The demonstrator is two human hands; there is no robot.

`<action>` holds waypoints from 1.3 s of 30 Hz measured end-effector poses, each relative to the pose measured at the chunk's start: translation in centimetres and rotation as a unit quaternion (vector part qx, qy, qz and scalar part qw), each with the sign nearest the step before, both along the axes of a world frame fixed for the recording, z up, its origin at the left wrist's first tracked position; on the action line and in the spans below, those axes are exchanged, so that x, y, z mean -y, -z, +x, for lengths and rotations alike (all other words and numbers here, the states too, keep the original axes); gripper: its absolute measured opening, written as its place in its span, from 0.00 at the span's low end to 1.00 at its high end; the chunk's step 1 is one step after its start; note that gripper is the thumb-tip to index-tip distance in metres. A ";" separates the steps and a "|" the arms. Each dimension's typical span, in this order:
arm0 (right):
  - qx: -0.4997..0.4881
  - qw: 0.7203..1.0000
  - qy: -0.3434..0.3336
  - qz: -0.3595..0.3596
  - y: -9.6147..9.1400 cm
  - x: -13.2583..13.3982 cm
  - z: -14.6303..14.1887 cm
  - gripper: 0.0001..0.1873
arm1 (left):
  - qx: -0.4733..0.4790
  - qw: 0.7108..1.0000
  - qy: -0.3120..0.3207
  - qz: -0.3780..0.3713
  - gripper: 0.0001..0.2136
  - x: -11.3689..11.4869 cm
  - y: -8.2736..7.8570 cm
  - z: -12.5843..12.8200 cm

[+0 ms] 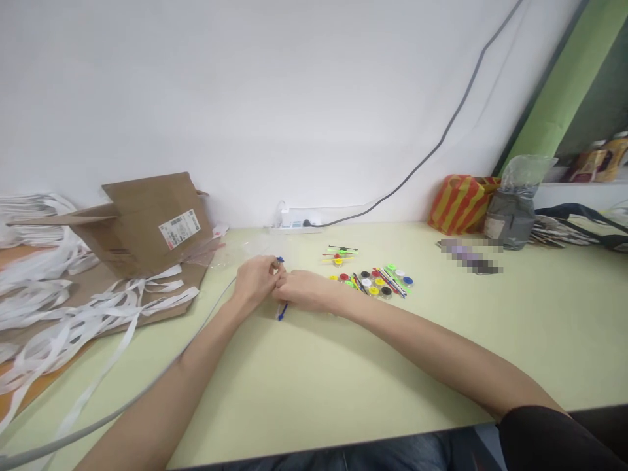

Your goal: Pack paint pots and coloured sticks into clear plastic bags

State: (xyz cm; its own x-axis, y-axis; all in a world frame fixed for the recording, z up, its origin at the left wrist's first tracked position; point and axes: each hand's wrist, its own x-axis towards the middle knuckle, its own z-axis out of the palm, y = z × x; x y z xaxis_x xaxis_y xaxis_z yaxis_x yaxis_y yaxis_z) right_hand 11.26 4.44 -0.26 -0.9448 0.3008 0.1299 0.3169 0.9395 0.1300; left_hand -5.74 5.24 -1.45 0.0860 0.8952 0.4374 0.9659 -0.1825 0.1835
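Both my hands meet at the middle of a pale green table (pixel 343 379). My left hand (pixel 255 280) is closed, pinching a small blue piece at its fingertips. My right hand (pixel 305 290) is closed around a thin blue stick (pixel 281 313) whose lower end pokes out below the fingers. Just right of my hands lies a cluster of small colourful round caps and thin sticks (pixel 375 281). Behind them sit a few little assembled stick-and-cap pieces (pixel 340 255).
A torn cardboard box (pixel 147 222) and heaps of white strips (pixel 63 307) fill the left side. A white power strip (pixel 297 224) with a grey cable lies against the wall. A striped red-orange bag (pixel 461 203), a grey pouch (pixel 510 216) and dark bags stand at the right.
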 end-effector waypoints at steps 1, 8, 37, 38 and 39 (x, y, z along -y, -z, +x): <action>0.000 1.000 0.002 0.003 0.1 0.0 0.0 0.10 | -0.001 1.000 0.000 0.001 0.10 0.0 0.0 0.0; 0.008 1.000 0.001 0.016 -0.1 0.0 0.1 0.10 | 0.007 1.000 -0.022 0.019 0.12 -0.1 0.2 0.1; -0.292 0.932 0.213 -0.024 -4.5 -3.8 4.8 0.10 | 0.044 0.991 0.096 0.087 0.13 2.5 -0.8 3.1; -0.315 0.922 0.219 -0.056 -4.5 -3.8 4.8 0.07 | 0.047 0.988 0.118 0.089 0.12 2.7 -0.8 3.4; -0.333 0.913 0.216 -0.092 -4.5 -3.7 4.8 0.05 | 0.048 0.985 0.138 0.091 0.12 2.9 -0.7 3.6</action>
